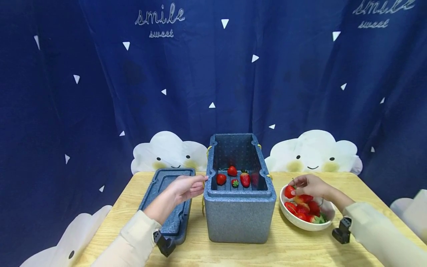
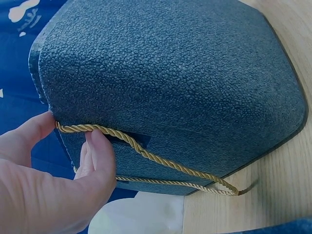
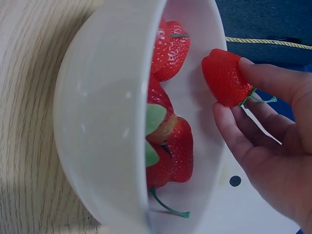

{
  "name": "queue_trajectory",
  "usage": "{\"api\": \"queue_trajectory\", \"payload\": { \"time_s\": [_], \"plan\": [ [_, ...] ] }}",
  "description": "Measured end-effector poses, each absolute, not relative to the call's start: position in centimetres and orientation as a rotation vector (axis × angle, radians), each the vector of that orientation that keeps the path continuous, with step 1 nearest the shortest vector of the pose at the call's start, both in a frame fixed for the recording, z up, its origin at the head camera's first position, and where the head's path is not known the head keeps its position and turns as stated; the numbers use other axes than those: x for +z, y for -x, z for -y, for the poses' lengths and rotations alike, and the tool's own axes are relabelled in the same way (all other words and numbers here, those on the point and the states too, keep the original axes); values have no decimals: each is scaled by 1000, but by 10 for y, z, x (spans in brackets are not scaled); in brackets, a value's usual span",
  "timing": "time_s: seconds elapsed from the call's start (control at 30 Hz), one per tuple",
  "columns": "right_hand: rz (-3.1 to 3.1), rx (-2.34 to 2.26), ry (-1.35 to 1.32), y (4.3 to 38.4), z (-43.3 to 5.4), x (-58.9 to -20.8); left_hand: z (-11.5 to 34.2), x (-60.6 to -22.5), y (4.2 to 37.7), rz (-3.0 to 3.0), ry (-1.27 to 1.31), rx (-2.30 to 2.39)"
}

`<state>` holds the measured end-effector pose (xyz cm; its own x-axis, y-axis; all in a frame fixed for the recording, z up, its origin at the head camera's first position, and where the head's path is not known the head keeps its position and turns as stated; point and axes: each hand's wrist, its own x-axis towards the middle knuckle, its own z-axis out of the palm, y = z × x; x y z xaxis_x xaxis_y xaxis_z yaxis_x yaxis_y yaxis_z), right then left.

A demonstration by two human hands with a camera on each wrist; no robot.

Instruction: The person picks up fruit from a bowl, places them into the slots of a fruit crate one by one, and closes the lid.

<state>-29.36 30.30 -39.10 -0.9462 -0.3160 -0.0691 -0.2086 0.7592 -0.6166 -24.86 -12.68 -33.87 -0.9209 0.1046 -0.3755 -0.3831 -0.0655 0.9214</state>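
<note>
Above the far part of a white bowl [image 1: 308, 224], my right hand [image 1: 310, 186] pinches a red strawberry [image 3: 226, 78] between thumb and fingers, its thin green stem pointing back toward the palm. More strawberries [image 1: 301, 208] lie heaped in the bowl. My left hand [image 1: 186, 188] touches the left wall of a grey foam box [image 1: 238, 218], one fingertip right at the rim. Another fingertip in the left wrist view meets a gold twisted rope [image 2: 170, 165] hanging along that wall. Several strawberries [image 1: 245, 180] sit spread over the ribbed floor inside the box.
A grey foam lid [image 1: 170, 218] lies on the wooden table [image 1: 120, 218] left of the box, partly under my left forearm. Behind the table hangs a dark blue curtain [image 1: 186, 66] with white triangles and clouds.
</note>
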Motion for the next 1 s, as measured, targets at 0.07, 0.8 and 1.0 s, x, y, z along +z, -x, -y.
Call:
{"api": "queue_trajectory", "payload": {
  "time_s": [0.07, 0.8, 1.0],
  "plan": [
    [-2777, -957, 434, 294, -303, -390, 127, -339, 249, -1883, 296, 2055],
    [-2781, -1020, 472, 298, -295, -373, 129, -338, 249, -1876, 264, 2058],
    [-2784, -1015, 496, 301, -293, -369, 128, -339, 249, -1886, 284, 2050]
  ]
}}
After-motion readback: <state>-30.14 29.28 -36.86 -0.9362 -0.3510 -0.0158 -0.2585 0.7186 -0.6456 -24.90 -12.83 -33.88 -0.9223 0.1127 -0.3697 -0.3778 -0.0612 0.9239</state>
